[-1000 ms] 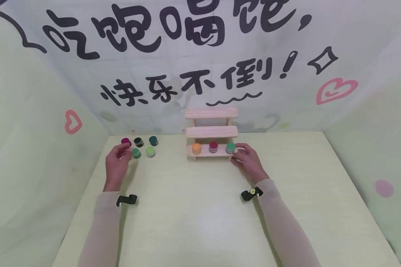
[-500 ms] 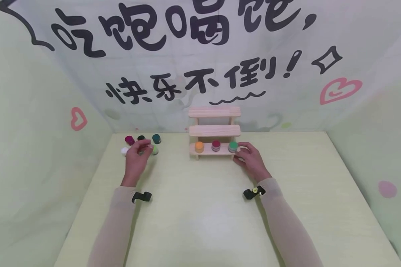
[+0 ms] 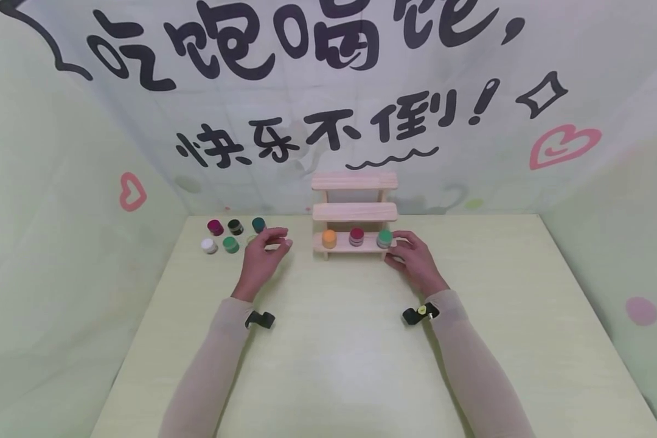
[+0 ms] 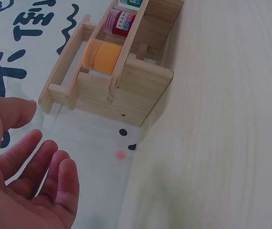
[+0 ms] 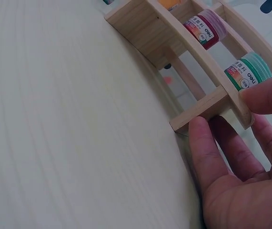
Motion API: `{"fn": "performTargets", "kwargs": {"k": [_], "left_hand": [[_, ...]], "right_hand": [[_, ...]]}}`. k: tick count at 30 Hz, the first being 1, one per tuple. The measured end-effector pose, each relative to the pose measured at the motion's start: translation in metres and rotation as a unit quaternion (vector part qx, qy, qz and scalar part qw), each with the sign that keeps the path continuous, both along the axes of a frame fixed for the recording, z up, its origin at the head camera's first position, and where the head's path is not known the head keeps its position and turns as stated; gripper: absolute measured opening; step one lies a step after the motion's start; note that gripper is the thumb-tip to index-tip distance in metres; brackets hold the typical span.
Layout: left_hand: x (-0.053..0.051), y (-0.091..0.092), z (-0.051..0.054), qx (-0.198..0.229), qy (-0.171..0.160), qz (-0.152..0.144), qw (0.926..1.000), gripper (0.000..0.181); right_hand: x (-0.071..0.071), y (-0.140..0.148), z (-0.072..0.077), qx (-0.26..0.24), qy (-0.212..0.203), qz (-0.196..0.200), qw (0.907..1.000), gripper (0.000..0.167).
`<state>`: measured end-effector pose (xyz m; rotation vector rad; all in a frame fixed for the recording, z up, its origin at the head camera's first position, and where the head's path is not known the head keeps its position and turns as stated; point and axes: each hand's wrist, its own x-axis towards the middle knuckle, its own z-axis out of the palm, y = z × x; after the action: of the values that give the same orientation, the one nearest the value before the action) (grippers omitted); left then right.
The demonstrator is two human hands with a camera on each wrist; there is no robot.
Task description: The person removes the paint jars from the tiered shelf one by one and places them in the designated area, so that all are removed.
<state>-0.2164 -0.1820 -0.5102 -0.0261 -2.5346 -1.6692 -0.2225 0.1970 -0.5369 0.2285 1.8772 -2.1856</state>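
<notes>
My left hand [image 3: 263, 258] hovers over the table between the loose paint jars and the stand, fingers loosely bent. In the left wrist view, its thumb and fingers [image 4: 68, 183] are apart with nothing between them. My right hand [image 3: 417, 263] grips the right end of the stepped wooden stand [image 3: 354, 212]. In the right wrist view the thumb lies at the lowest step's edge, beside the green jar, and the fingers [image 5: 205, 148] are underneath. On that step stand an orange paint jar [image 3: 329, 239], a dark red one [image 3: 356, 237] and a green one [image 3: 385, 239].
At the back left are magenta [image 3: 215, 227], black [image 3: 235, 227], teal [image 3: 258, 224], white [image 3: 208, 246] and green [image 3: 230, 244] jars. A lime jar is mostly hidden behind my left hand. A printed cloth [image 3: 285, 188] closes off the back.
My left hand has moved right, from the white jar past the green and lime ones, uncovering the white and green jars. The right hand keeps its place at the stand; the view has shifted slightly.
</notes>
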Motion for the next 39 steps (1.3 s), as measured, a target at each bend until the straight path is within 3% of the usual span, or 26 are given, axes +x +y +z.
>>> {"fn": "performTargets", "kwargs": {"k": [10,16,20,30,35,39], "left_hand": [[-0.012,0.036,-0.005,-0.002,0.017,-0.042,0.999,0.037],[-0.016,0.047,-0.01,0.008,0.033,-0.053,0.998,0.042],[-0.018,0.053,-0.011,0.014,0.027,-0.055,0.998,0.044],[-0.022,0.066,-0.004,0.004,0.019,-0.093,0.9955,0.046],[-0.021,0.068,-0.002,-0.007,0.016,-0.094,0.9954,0.046],[-0.021,0.072,-0.001,-0.021,0.006,-0.1,0.9948,0.049]], "right_hand": [[0.0,-0.002,0.0,-0.003,-0.003,-0.002,1.0,0.028],[0.0,-0.004,-0.002,-0.008,0.004,0.0,1.0,0.028],[-0.001,-0.003,-0.002,-0.008,0.012,0.005,0.9999,0.03],[0.004,-0.002,-0.004,0.049,0.044,-0.003,0.9978,0.043],[0.007,-0.007,-0.006,0.113,0.072,-0.009,0.9909,0.049],[0.009,-0.008,-0.005,0.132,0.084,-0.015,0.9876,0.049]]}}
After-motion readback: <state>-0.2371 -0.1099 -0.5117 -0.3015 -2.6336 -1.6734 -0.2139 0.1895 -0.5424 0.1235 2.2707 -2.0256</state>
